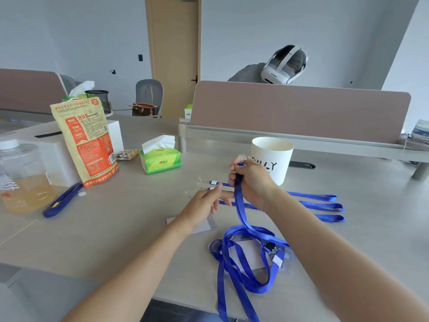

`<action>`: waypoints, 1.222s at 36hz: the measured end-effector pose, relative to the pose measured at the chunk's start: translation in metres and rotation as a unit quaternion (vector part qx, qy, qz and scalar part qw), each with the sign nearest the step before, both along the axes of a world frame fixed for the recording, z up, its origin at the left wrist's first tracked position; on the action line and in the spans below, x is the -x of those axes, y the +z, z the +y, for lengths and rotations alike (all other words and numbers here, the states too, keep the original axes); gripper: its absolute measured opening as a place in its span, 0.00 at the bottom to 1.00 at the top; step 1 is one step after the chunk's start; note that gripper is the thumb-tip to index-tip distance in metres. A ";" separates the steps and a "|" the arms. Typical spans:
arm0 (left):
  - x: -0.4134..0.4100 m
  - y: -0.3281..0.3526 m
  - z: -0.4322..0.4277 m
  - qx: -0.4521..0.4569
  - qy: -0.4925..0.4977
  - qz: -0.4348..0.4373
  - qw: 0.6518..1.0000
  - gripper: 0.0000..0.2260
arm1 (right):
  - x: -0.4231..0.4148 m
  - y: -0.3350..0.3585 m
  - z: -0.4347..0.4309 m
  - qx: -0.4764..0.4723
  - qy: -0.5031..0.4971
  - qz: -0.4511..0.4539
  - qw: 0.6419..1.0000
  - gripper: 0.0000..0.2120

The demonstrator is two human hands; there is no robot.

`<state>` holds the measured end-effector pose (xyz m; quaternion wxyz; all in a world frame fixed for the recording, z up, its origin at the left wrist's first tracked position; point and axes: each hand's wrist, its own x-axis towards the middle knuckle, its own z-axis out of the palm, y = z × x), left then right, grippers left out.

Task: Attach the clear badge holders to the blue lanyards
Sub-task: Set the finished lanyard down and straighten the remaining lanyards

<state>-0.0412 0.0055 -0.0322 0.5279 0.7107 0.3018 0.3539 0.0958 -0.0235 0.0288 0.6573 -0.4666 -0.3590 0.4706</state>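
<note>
My right hand [249,180] is raised above the table, shut on a blue lanyard [241,212] near its clear plastic clip end, which pokes out above my fingers. The strap hangs down into a tangled pile of blue lanyards [243,268] lying over clear badge holders [250,254] near the table's front edge. My left hand [204,201] hovers just left of the strap, fingers loosely apart and holding nothing. A clear badge holder [204,225] lies flat under my left wrist. Three more blue lanyards [318,205] are laid out straight behind my right forearm.
A white cup [272,159] stands right behind my right hand. A green tissue pack [160,159], a snack pouch [86,140], a blue utility knife [62,201] and a jar of liquid [21,177] stand at the left. A person with a headset sits behind the desk divider [299,110].
</note>
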 end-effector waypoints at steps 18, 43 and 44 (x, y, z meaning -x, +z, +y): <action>-0.028 -0.012 -0.001 0.090 0.103 0.148 0.979 0.06 | -0.037 0.022 -0.025 -0.132 -0.119 0.077 0.981 0.17; -0.079 0.082 0.046 0.338 -0.036 -0.200 0.919 0.09 | -0.095 -0.002 -0.023 0.081 0.065 -0.277 0.955 0.09; -0.085 0.089 0.054 0.334 -0.042 -0.205 0.919 0.08 | -0.104 0.006 -0.017 0.075 0.055 -0.262 0.961 0.09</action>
